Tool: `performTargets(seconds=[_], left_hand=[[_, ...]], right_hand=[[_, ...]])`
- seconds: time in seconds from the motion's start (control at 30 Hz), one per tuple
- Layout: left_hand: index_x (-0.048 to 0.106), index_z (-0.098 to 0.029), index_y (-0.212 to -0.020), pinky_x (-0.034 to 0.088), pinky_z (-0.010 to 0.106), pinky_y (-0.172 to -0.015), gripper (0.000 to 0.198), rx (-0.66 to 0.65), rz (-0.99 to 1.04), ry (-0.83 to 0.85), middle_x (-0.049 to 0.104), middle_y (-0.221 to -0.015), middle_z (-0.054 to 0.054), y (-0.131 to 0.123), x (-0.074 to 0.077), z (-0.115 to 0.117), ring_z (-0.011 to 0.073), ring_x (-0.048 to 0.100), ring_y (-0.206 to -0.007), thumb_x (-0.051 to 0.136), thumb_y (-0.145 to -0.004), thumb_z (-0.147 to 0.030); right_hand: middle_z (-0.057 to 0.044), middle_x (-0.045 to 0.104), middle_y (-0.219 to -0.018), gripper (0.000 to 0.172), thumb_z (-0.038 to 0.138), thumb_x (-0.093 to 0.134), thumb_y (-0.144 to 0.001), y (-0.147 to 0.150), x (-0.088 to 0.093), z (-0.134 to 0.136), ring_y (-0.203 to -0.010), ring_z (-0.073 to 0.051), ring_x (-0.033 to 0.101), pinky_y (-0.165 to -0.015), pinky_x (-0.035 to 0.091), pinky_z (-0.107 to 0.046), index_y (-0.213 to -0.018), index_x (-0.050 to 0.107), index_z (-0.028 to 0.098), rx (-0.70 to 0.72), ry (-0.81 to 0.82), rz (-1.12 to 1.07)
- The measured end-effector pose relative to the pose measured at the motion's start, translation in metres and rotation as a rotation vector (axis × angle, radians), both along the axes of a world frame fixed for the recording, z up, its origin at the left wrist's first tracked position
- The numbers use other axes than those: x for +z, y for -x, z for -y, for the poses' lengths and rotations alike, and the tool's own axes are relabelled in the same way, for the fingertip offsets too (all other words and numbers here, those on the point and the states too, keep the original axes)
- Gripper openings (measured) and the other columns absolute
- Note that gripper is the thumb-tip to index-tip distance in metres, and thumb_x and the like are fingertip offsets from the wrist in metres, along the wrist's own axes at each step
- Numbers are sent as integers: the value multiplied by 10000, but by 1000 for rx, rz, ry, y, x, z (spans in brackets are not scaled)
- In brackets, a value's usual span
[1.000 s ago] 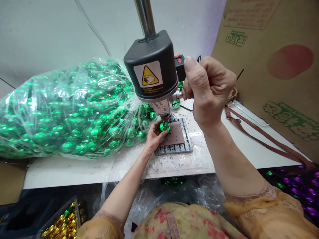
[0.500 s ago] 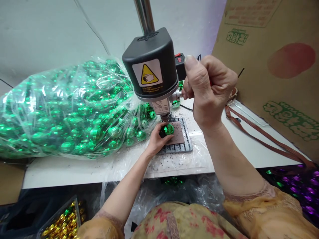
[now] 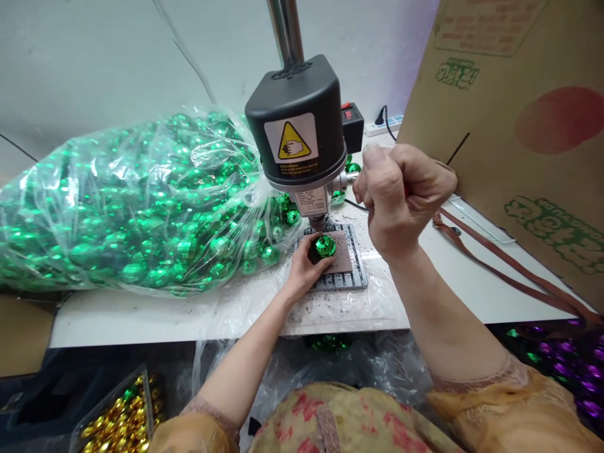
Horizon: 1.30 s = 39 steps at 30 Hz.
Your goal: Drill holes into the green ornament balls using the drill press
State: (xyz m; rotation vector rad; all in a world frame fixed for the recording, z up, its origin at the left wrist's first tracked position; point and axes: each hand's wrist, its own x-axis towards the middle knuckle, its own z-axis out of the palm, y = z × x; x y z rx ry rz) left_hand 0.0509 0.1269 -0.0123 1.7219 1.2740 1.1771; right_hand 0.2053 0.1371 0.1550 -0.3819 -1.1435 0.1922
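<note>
My left hand (image 3: pixel 306 264) pinches a shiny green faceted ball (image 3: pixel 325 246) between thumb and fingers. The ball rests over a flat pinkish board on the slotted metal base (image 3: pixel 359 264) of a small bench drill press (image 3: pixel 296 126). Just above the ball is the drill's chuck (image 3: pixel 318 222); whether a bit touches the ball cannot be made out. At the right of the machine, my right hand (image 3: pixel 408 198) is closed around the lever of the drill press, with a bit of red showing between the fingers. Most of the lever is hidden by the hand.
A big clear plastic bag (image 3: pixel 132 207) full of green balls lies left of the machine. On the right stand a cardboard box (image 3: pixel 509 189) and a brown strap (image 3: pixel 504 270). Gold balls (image 3: pixel 117 418) fill a bin below; purple balls (image 3: pixel 566 362) lie lower right. Dark shavings dot the table.
My right hand has come down a little with the lever. My left hand keeps the green ball under the chuck. The whole view has shifted slightly.
</note>
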Motion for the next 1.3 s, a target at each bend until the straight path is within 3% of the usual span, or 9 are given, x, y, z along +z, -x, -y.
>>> performTargets(seconds=[0.33, 0.53, 0.8, 0.97, 1.3], left_hand=[[625, -221, -1255, 449, 484, -1079, 610, -11, 50, 9, 690, -1217, 97, -1, 3, 1, 313, 628, -1165, 883, -714, -330], [627, -222, -1266, 453, 466, -1063, 619, -16, 63, 9, 686, -1209, 100, -1, 1, 1, 304, 625, -1147, 883, -720, -365], [608, -215, -1273, 462, 453, -1048, 609, -33, 50, -1, 679, -1231, 105, -1, 0, 1, 305, 626, -1160, 860, -748, -392], [598, -218, -1280, 469, 456, -1047, 596, -40, 28, -17, 682, -1244, 105, -2, 1, 2, 305, 629, -1167, 845, -766, -389], [609, -215, -1272, 485, 457, -1027, 601, -34, 20, -26, 689, -1218, 107, -2, 3, 1, 305, 635, -1133, 856, -753, -392]], right_hand=[[60, 263, -479, 507, 211, 589, -924, 1, -17, -2, -421, -49, 315, -450, 219, -288, -547, 250, 180, 15, -131, -1], [53, 263, -474, 520, 223, 612, -897, 2, -19, -4, -418, -62, 280, -435, 223, -306, -539, 239, 179, 9, -133, -20], [69, 217, -470, 513, 151, 591, -879, 3, -25, -8, -391, -40, 259, -398, 276, -257, -547, 202, 178, -53, -251, -8], [61, 219, -459, 546, 220, 596, -901, -1, -33, -6, -389, -54, 270, -395, 318, -268, -534, 193, 181, -36, -212, 18], [63, 310, -490, 470, 124, 581, -866, -3, -43, -6, -400, -43, 310, -388, 332, -257, -545, 244, 186, -7, -275, 58]])
